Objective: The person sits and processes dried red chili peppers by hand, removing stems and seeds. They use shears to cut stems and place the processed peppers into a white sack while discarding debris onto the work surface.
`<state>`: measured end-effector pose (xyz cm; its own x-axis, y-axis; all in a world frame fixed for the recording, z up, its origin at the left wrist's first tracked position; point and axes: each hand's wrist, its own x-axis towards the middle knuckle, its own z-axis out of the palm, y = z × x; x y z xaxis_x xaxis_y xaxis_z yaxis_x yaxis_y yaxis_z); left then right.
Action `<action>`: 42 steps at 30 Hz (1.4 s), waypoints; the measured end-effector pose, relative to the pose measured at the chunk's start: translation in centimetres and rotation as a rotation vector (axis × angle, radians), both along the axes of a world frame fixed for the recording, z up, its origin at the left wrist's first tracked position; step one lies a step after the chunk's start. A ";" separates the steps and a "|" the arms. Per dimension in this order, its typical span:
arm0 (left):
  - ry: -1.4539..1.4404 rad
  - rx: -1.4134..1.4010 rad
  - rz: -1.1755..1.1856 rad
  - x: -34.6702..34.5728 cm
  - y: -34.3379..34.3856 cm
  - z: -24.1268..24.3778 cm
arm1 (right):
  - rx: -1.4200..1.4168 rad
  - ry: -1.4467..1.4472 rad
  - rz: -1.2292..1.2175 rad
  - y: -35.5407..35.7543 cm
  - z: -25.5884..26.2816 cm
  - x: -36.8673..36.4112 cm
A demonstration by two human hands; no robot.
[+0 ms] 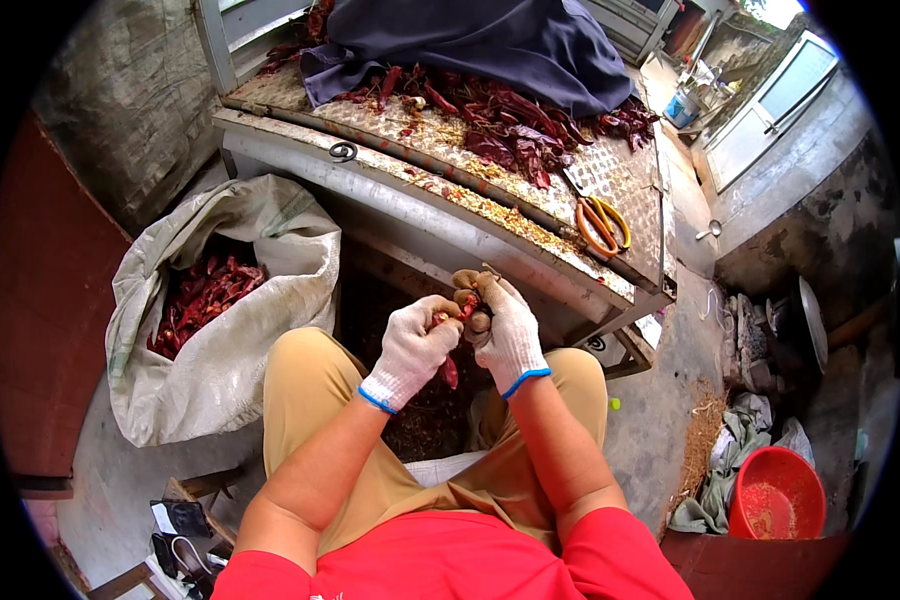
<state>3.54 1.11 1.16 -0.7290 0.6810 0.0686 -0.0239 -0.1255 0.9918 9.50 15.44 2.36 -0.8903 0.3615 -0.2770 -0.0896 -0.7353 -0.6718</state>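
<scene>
Both my hands wear white knitted work gloves with blue cuffs and soiled fingertips. They meet above my lap, close to the near edge of the metal-topped bench (435, 176). My left hand (418, 345) grips a dried red chili pepper (449, 371), whose lower end hangs below the fingers. My right hand (504, 322) pinches the pepper's upper part, with a thin stem poking up beyond the fingertips. A heap of dried red chilies (487, 105) lies on the bench, partly under a dark blue cloth (465, 52). Scissors with orange and yellow handles (602, 225) rest at the bench's right side.
At left stands a white woven sack (300, 262) holding dried chilies (210, 296). Seeds and flakes (495, 212) litter the bench edge, near a black curled metal piece (343, 152). On the right are a red plastic basin (776, 469), crumpled cloth (742, 435) and a spoon (712, 227).
</scene>
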 end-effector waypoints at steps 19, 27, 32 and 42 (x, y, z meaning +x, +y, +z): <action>-0.438 0.142 -0.116 -0.9 -0.7 0.0 | 0.555 -0.295 -0.246 -2.8 2.0 0.2; -0.385 0.262 -0.132 -4.6 -4.9 2.8 | 1.119 -0.406 -0.150 1.4 0.6 0.3; -0.038 -0.003 0.126 -15.3 -14.4 8.6 | 1.862 -0.776 0.311 2.5 3.1 2.1; 0.937 -1.244 0.560 -19.9 -23.2 1.8 | 2.138 -0.448 -0.231 8.2 10.0 -9.7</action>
<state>-16.33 -22.05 2.98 -0.9093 0.3355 0.2461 0.3736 0.9187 0.1280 -0.21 23.61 12.39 -0.8082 0.3772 0.4522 0.3067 0.9252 -0.2234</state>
